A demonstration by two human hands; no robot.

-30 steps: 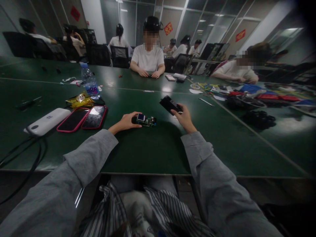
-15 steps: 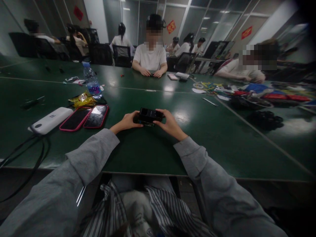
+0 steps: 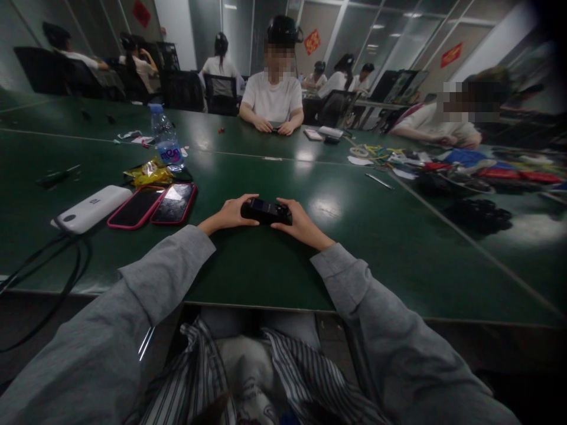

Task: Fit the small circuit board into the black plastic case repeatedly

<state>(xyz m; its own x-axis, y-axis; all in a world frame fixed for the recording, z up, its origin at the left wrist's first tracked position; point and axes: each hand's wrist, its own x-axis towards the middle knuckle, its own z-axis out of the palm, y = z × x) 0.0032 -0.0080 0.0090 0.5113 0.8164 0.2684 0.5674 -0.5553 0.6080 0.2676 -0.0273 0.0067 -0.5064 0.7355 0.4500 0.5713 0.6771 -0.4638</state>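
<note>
A small black boxy device [image 3: 267, 211], its exact kind too dark to make out, is held between my two hands just above the green table [image 3: 261, 274]. My left hand [image 3: 231, 213] grips its left end, thumb in front and fingers behind. On its right end my right hand [image 3: 299, 221] is closed in the same way. A dark rectangular panel shows on the device's upper face. To the left of my left hand lie two phones in pink-red cases, one phone [image 3: 173, 203] nearer and the other phone [image 3: 135, 207] farther off.
At the left are a white power bank [image 3: 92, 209] with black cables, a yellow wrapper [image 3: 149, 172], a plastic bottle [image 3: 166, 141] and a screwdriver [image 3: 57, 175]. A pen [image 3: 379, 181] and tangled cables [image 3: 376, 153] lie right. One person [image 3: 273, 100] sits opposite.
The black device has tipped between my hands, so that a different side of it now shows. Both hands keep their grip in nearly the same place. The view has shifted slightly.
</note>
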